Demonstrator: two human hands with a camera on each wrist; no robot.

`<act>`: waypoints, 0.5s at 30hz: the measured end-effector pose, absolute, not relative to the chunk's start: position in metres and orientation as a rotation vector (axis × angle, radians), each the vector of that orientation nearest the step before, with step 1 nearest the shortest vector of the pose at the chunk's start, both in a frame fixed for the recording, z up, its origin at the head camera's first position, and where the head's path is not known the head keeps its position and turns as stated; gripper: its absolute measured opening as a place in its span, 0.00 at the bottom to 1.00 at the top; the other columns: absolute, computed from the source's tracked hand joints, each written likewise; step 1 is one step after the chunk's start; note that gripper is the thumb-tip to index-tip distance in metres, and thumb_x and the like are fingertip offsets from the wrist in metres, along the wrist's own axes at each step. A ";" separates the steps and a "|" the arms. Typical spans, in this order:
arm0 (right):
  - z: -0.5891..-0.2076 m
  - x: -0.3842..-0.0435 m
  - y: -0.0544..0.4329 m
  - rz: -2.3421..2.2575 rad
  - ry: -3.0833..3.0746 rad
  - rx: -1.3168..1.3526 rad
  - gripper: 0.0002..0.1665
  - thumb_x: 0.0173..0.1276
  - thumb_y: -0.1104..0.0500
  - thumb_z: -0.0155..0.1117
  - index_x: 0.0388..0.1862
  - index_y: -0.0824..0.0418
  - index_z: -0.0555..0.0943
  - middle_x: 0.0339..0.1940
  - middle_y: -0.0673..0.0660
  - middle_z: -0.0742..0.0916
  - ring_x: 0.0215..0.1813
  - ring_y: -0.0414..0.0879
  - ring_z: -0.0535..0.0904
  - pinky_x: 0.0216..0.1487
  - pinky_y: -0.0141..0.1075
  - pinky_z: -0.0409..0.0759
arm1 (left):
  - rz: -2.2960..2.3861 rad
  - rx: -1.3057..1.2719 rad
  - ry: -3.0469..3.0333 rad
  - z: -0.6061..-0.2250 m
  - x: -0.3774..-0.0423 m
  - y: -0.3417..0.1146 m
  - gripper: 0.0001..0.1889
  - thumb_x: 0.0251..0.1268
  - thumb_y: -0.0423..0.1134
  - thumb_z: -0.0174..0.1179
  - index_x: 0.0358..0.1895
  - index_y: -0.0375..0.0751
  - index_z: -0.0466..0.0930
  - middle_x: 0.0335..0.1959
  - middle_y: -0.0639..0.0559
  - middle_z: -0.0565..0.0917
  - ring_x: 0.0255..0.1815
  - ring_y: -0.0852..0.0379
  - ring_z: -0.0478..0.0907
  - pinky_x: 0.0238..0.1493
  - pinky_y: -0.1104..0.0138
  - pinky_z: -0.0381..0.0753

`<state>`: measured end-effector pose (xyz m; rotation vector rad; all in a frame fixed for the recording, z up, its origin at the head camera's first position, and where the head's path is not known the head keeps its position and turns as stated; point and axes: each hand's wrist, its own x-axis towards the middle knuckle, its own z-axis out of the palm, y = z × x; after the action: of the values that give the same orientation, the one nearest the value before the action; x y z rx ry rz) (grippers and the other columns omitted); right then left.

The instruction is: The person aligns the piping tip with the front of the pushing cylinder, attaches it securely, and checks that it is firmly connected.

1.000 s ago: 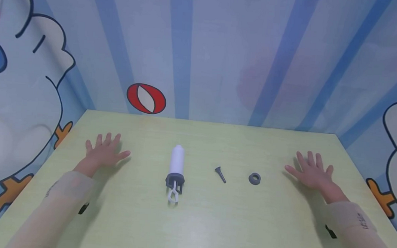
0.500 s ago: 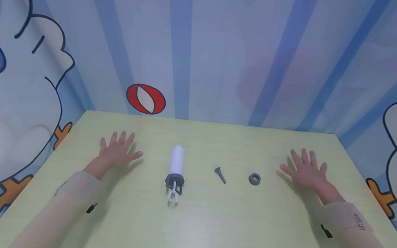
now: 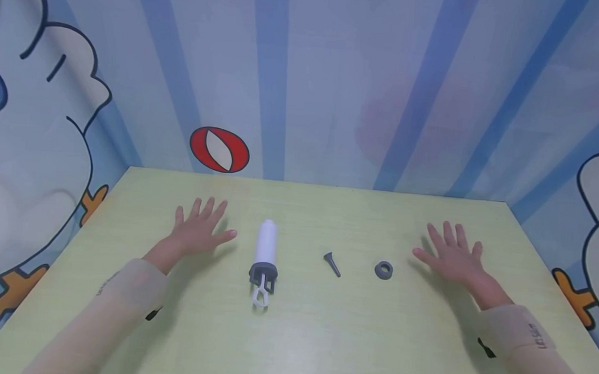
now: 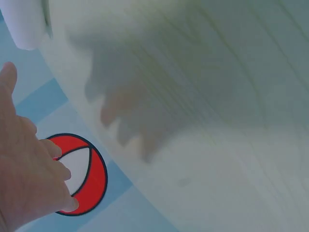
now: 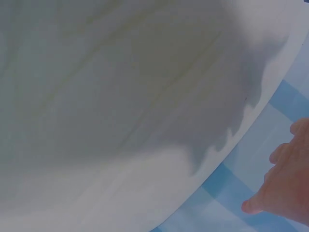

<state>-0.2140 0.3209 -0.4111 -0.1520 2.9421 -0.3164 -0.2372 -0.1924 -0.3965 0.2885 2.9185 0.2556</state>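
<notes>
L hand (image 3: 197, 235) & R hand (image 3: 453, 261) hover over bench (image 3: 311, 346), fingers (image 3: 220, 210) spread wide, L nr white tube (image 3: 266, 242), R nr grey ring (image 3: 378, 270), grey pin (image 3: 332, 264) betw.

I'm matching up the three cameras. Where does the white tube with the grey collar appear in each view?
Head: the white tube lies just left of the middle, in the lower half, to the right of the left hand.
Left wrist: only its white end shows, cut off at the top left corner.
Right wrist: not in it.
Shared landmark: the blue striped wall beyond the table edge, in all three.
</notes>
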 end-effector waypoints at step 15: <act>-0.407 -0.211 0.298 -0.327 2.955 -0.239 0.51 0.59 0.28 0.37 0.71 0.56 0.40 0.69 0.68 0.38 0.68 0.63 0.23 0.54 0.69 0.27 | 0.228 0.514 2.952 -0.399 -0.233 -0.151 0.40 0.58 0.64 0.42 0.70 0.50 0.41 0.71 0.41 0.44 0.70 0.37 0.35 0.60 0.38 0.32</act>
<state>-0.2110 0.2979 -0.4073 -0.2386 2.9552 -0.3272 -0.2329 -0.1510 -0.3985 0.5136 2.9520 0.2284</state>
